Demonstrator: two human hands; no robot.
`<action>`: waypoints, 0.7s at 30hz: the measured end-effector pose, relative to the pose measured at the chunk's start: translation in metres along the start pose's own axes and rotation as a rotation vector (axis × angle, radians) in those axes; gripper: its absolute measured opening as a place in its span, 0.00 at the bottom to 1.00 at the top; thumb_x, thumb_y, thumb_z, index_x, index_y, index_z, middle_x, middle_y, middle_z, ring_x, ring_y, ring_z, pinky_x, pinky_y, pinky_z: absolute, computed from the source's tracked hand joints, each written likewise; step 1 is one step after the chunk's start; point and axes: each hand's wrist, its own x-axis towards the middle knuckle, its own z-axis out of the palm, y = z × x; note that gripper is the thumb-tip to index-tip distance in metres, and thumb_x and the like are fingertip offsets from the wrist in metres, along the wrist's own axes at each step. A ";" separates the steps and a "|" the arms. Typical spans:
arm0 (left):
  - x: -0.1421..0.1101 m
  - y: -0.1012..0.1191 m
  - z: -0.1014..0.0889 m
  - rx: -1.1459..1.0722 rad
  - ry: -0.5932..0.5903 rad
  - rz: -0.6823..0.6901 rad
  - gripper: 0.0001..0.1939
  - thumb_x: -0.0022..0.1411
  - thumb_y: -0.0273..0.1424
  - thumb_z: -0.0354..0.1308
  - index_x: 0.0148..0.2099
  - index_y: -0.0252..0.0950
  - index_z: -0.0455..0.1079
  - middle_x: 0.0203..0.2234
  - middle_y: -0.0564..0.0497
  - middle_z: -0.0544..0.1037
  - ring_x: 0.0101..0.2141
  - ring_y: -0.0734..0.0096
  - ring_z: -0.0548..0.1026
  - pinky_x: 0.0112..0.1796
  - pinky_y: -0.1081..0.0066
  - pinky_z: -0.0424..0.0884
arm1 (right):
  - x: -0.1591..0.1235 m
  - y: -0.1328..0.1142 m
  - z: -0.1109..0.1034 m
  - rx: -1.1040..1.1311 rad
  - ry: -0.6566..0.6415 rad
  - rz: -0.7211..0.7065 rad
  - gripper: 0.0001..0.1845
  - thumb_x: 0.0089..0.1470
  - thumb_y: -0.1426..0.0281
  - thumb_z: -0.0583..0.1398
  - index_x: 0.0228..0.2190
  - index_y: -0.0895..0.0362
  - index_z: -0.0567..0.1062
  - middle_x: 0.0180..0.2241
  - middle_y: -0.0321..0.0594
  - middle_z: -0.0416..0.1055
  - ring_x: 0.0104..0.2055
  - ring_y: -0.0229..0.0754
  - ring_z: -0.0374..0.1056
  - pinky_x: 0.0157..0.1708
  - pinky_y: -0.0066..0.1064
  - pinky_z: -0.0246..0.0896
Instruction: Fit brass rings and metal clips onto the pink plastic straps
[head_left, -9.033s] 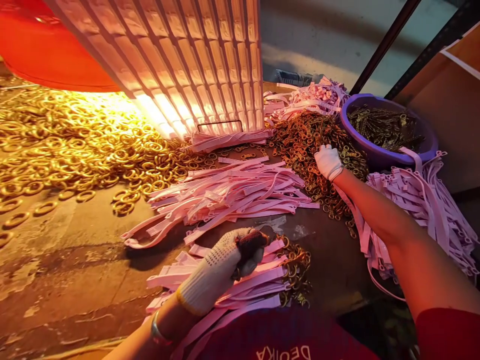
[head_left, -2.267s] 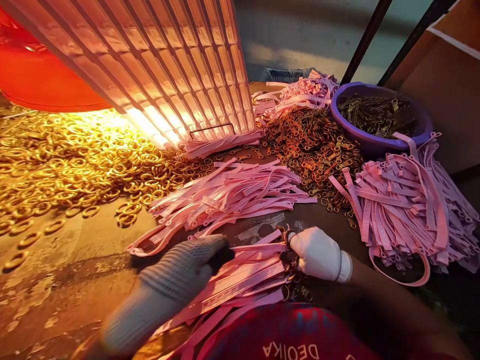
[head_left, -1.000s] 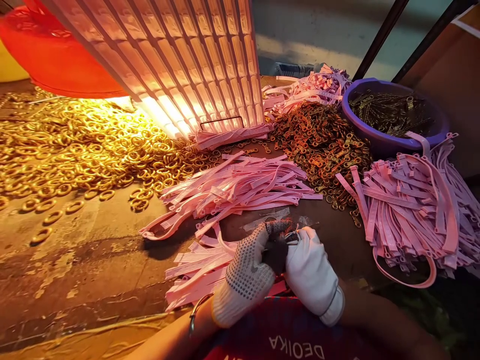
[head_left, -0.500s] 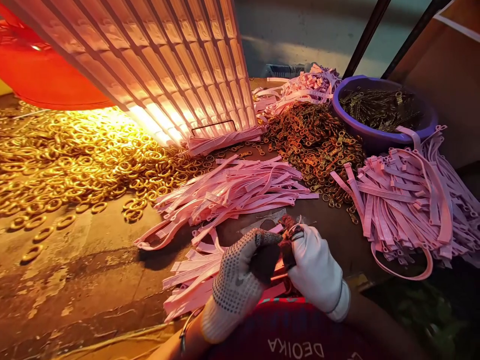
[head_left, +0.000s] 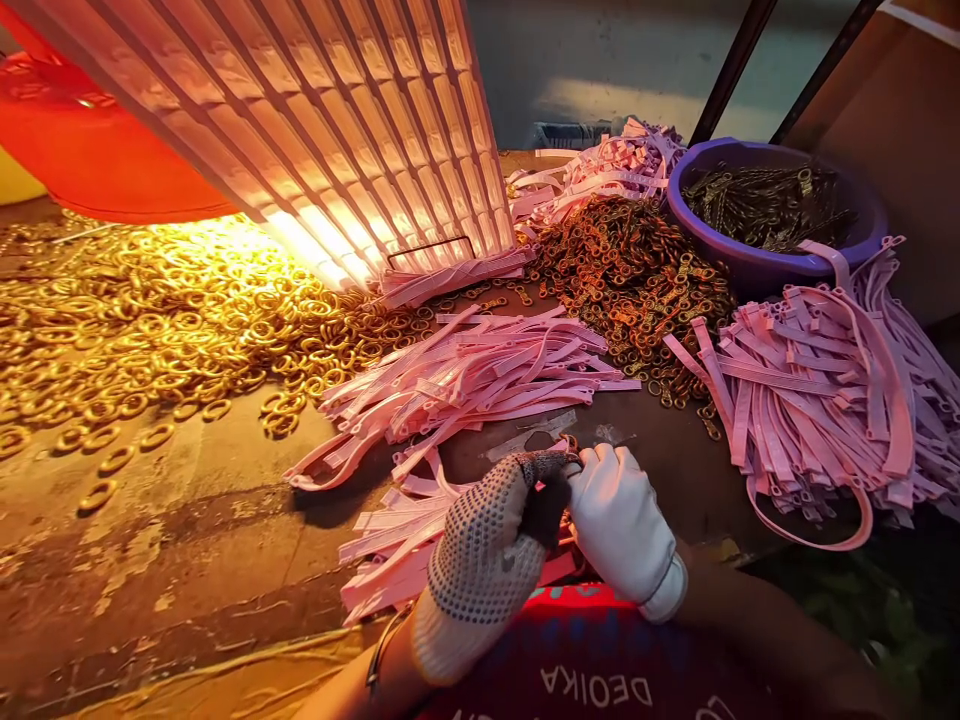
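Left hand (head_left: 484, 570) and right hand (head_left: 628, 535), both gloved, meet at lower centre, fingers curled inward and tips pinching a small dark metal piece (head_left: 572, 467). The piece lies at upper right of the left hand and upper left of the right, about equally near to both; its long axis is hidden by the fingers. Under and beside the left hand, the nearer, lies a near strap bundle (head_left: 401, 550), its long axis rising gently rightward beneath the hands. Beyond, at centre, is a middle strap pile (head_left: 465, 375); at right, a large strap pile (head_left: 821, 390); behind, a clasp pile (head_left: 634, 285); at upper right, one purple basin (head_left: 772, 270); at left, a ring heap (head_left: 187, 340); at top, one ridged panel (head_left: 367, 130), with a strap stack (head_left: 454, 280) at its foot. A far strap pile (head_left: 619, 170) makes five strap groups; individual straps, clasps and rings overlap too much to count.
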 end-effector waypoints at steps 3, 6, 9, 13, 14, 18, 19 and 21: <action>0.001 -0.001 -0.001 0.034 -0.037 0.010 0.11 0.69 0.25 0.55 0.51 0.35 0.74 0.38 0.49 0.84 0.36 0.69 0.83 0.38 0.75 0.78 | 0.001 0.004 0.000 -0.042 0.009 -0.158 0.16 0.62 0.82 0.52 0.24 0.56 0.68 0.22 0.40 0.65 0.25 0.43 0.64 0.21 0.34 0.45; 0.001 -0.001 -0.002 0.017 -0.056 -0.030 0.12 0.69 0.25 0.55 0.52 0.34 0.74 0.40 0.47 0.84 0.39 0.67 0.84 0.40 0.72 0.78 | 0.003 0.011 -0.002 -0.103 -0.040 -0.338 0.15 0.60 0.82 0.53 0.24 0.58 0.69 0.22 0.42 0.65 0.24 0.45 0.62 0.23 0.34 0.48; 0.002 -0.001 -0.001 -0.057 -0.088 -0.141 0.12 0.68 0.26 0.56 0.53 0.35 0.73 0.40 0.48 0.84 0.37 0.68 0.83 0.39 0.72 0.78 | 0.003 0.016 0.000 -0.130 -0.069 -0.461 0.13 0.61 0.81 0.53 0.26 0.60 0.70 0.23 0.43 0.66 0.25 0.44 0.61 0.24 0.35 0.50; 0.001 -0.004 0.001 -0.305 -0.160 -0.353 0.13 0.67 0.29 0.58 0.54 0.36 0.71 0.35 0.51 0.83 0.32 0.70 0.82 0.33 0.73 0.78 | -0.005 0.020 0.007 -0.118 -0.088 -0.548 0.11 0.57 0.83 0.55 0.26 0.59 0.69 0.24 0.42 0.66 0.25 0.44 0.60 0.24 0.34 0.48; 0.000 -0.005 0.002 -0.351 -0.175 -0.393 0.14 0.67 0.29 0.58 0.55 0.36 0.70 0.34 0.51 0.83 0.31 0.70 0.82 0.31 0.73 0.78 | -0.007 0.021 0.009 -0.122 -0.095 -0.548 0.11 0.57 0.82 0.55 0.26 0.59 0.68 0.24 0.42 0.66 0.25 0.43 0.60 0.24 0.34 0.47; -0.004 -0.008 0.003 -0.323 -0.179 -0.381 0.17 0.68 0.29 0.57 0.58 0.36 0.67 0.35 0.51 0.82 0.32 0.70 0.81 0.34 0.72 0.78 | -0.016 0.021 0.012 -0.157 -0.117 -0.537 0.11 0.59 0.79 0.56 0.25 0.58 0.67 0.24 0.41 0.65 0.25 0.43 0.58 0.24 0.34 0.44; -0.005 -0.008 0.004 -0.292 -0.179 -0.349 0.18 0.68 0.27 0.56 0.59 0.36 0.66 0.35 0.51 0.82 0.32 0.70 0.81 0.35 0.72 0.77 | -0.017 0.021 0.011 -0.164 -0.119 -0.542 0.11 0.59 0.79 0.56 0.25 0.57 0.67 0.24 0.41 0.64 0.26 0.43 0.58 0.24 0.34 0.44; -0.008 -0.010 0.004 -0.255 -0.202 -0.287 0.19 0.66 0.24 0.54 0.59 0.36 0.66 0.35 0.51 0.81 0.32 0.71 0.80 0.34 0.72 0.76 | -0.018 0.022 0.008 -0.178 -0.104 -0.549 0.12 0.59 0.79 0.56 0.25 0.57 0.66 0.24 0.40 0.64 0.25 0.42 0.57 0.24 0.33 0.42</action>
